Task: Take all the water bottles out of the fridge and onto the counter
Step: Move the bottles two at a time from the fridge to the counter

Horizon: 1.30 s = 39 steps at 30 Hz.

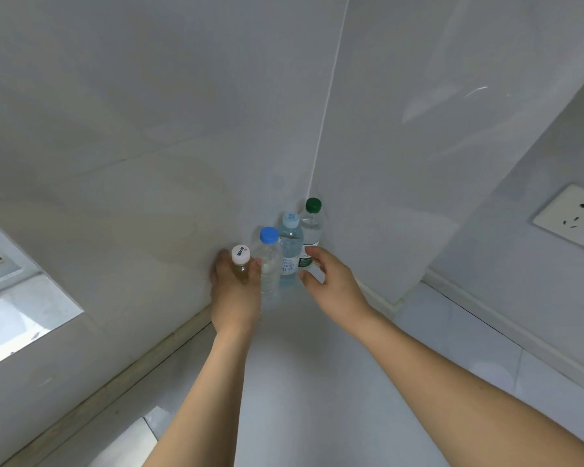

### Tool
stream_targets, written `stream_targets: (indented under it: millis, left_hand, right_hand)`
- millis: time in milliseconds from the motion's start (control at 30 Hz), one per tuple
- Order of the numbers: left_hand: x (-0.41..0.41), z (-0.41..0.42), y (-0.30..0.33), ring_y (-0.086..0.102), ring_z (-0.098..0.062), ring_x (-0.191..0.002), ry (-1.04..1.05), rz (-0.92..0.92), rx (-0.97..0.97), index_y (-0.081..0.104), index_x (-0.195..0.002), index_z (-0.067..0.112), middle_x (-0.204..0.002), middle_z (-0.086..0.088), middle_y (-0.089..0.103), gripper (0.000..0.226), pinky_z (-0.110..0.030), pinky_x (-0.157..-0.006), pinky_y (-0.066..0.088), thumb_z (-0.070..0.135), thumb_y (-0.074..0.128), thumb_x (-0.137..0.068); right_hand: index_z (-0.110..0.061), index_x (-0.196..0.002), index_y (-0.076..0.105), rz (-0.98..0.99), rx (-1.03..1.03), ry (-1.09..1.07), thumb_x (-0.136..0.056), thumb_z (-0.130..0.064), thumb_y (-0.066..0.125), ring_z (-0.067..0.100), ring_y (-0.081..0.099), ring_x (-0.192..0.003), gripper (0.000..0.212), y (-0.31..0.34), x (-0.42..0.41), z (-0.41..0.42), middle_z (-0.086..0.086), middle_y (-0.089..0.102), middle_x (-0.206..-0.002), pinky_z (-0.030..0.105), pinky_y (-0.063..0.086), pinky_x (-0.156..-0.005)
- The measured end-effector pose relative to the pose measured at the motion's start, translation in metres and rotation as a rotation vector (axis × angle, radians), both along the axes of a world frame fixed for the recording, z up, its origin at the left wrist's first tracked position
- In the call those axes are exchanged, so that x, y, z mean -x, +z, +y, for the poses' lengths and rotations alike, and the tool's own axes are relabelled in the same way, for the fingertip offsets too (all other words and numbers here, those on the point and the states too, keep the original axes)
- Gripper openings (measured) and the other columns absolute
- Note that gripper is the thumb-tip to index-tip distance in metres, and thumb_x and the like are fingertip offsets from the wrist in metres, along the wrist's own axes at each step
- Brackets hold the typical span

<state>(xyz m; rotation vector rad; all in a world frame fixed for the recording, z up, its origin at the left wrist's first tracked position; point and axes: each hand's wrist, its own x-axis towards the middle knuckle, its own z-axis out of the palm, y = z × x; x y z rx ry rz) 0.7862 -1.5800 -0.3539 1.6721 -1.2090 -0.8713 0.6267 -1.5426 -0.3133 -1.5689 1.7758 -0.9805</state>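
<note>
A pale counter [317, 382] is bounded by grey wall tiles [149, 112], with a socket [573, 219] at 3 o'clock. Four bottles stand in the corner: green-capped bottle [312, 227], pale-capped bottle [290, 251], blue-capped bottle [269, 261]. The white-capped bottle [240, 264] is gripped by the left hand [235, 294]. The right hand [331, 281] is held beside them, fingers loosely apart, holding nothing.

Four bottles [285, 251] showing clear glossy plastic, caps smooth plastic. Wall tiles [149, 112] gleaming glossy, throwing soft reflections. Counter [317, 365] looking smooth, pale, semi-gloss. Right-side socket plate [573, 217] showing smooth white plastic. Green-capped bottle's label [305, 257] looking like shiny film.
</note>
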Motion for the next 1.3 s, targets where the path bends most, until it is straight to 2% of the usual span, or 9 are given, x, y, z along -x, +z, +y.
stream_targets:
  millis: [100, 167, 300, 400, 500, 700, 933, 1133, 1300]
  left_hand:
    - [0.015, 0.021, 0.007, 0.036, -0.037, -0.134, 0.16, -0.122, 0.086, 0.032, -0.145, 0.01, -0.146, -0.016, 0.039, 0.076, -0.051, -0.104, 0.039, 0.042, 0.066, -0.085]
    - [0.026, 0.035, 0.013, 0.032, -0.043, -0.133, 0.196, -0.272, 0.273, 0.032, -0.144, 0.004, -0.145, -0.023, 0.035, 0.074, -0.054, -0.108, 0.033, 0.032, 0.068, -0.086]
    - [0.061, 0.055, 0.028, 0.035, -0.046, -0.128, -0.014, -0.447, 0.529, 0.035, -0.14, 0.003, -0.14, -0.027, 0.036, 0.063, -0.06, -0.104, 0.034, 0.024, 0.065, -0.088]
    - [0.097, 0.071, 0.041, 0.033, -0.043, -0.135, -0.226, -0.527, 0.568, 0.034, -0.142, 0.009, -0.143, -0.021, 0.036, 0.057, -0.061, -0.111, 0.025, 0.029, 0.055, -0.093]
    - [0.136, 0.091, 0.055, 0.029, -0.038, -0.139, -0.384, -0.541, 0.58, 0.035, -0.144, 0.013, -0.146, -0.017, 0.037, 0.055, -0.057, -0.116, 0.019, 0.036, 0.043, -0.095]
    - [0.226, 0.147, 0.086, 0.031, -0.033, -0.136, -0.612, -0.565, 0.682, 0.04, -0.14, 0.014, -0.144, -0.012, 0.043, 0.051, -0.056, -0.114, 0.023, 0.034, 0.039, -0.094]
    - [0.338, 0.251, 0.132, 0.029, -0.03, -0.141, -0.892, -0.52, 0.753, 0.039, -0.142, 0.012, -0.149, -0.01, 0.038, 0.056, -0.051, -0.118, 0.017, 0.041, 0.028, -0.096]
    - [0.424, 0.377, 0.176, 0.024, -0.031, -0.142, -1.095, -0.428, 0.885, 0.037, -0.145, 0.011, -0.152, -0.01, 0.033, 0.05, -0.05, -0.118, 0.016, 0.032, 0.043, -0.1]
    - [0.466, 0.499, 0.203, 0.02, -0.028, -0.144, -1.279, -0.383, 0.99, 0.035, -0.147, 0.012, -0.155, -0.009, 0.029, 0.051, -0.049, -0.118, 0.016, 0.032, 0.043, -0.101]
  right_hand:
    - [-0.018, -0.141, 0.043, 0.09, -0.023, -0.03, -0.093, -0.022, 0.058, 0.01, 0.041, -0.132, 0.051, 0.009, 0.016, 0.023, -0.006, 0.047, -0.142, 0.013, 0.027, -0.101]
    - [-0.016, -0.141, 0.042, 0.153, -0.022, -0.059, -0.093, -0.019, 0.057, 0.011, 0.04, -0.133, 0.051, 0.019, 0.031, 0.037, -0.004, 0.045, -0.144, 0.009, 0.023, -0.098]
    - [-0.012, -0.145, 0.033, 0.294, -0.061, -0.067, -0.094, -0.019, 0.054, 0.016, 0.033, -0.138, 0.055, 0.037, 0.07, 0.067, 0.003, 0.035, -0.15, 0.017, 0.022, -0.107]
    - [-0.011, -0.147, 0.028, 0.391, -0.105, -0.112, -0.095, -0.021, 0.052, 0.017, 0.027, -0.141, 0.058, 0.052, 0.103, 0.097, 0.004, 0.03, -0.153, 0.025, 0.022, -0.113]
    - [-0.009, -0.146, 0.03, 0.468, -0.096, -0.151, -0.094, -0.019, 0.053, 0.02, 0.027, -0.14, 0.057, 0.069, 0.139, 0.131, 0.006, 0.032, -0.151, 0.025, 0.022, -0.113]
    - [-0.011, -0.146, 0.029, 0.53, -0.102, -0.316, -0.095, -0.02, 0.05, 0.019, 0.026, -0.14, 0.055, 0.101, 0.216, 0.224, 0.003, 0.03, -0.151, 0.024, 0.021, -0.112]
    - [-0.012, -0.149, 0.024, 0.554, -0.132, -0.552, -0.097, -0.024, 0.048, 0.016, 0.019, -0.144, 0.058, 0.137, 0.295, 0.365, 0.002, 0.025, -0.155, 0.026, 0.018, -0.115]
    - [-0.011, -0.149, 0.024, 0.549, -0.12, -0.787, -0.097, -0.023, 0.05, 0.017, 0.023, -0.143, 0.06, 0.172, 0.338, 0.523, 0.004, 0.026, -0.155, 0.029, 0.021, -0.118]
    - [-0.013, -0.148, 0.026, 0.562, -0.125, -0.985, -0.096, -0.022, 0.052, 0.018, 0.027, -0.142, 0.059, 0.193, 0.349, 0.653, 0.004, 0.029, -0.154, 0.031, 0.025, -0.116]
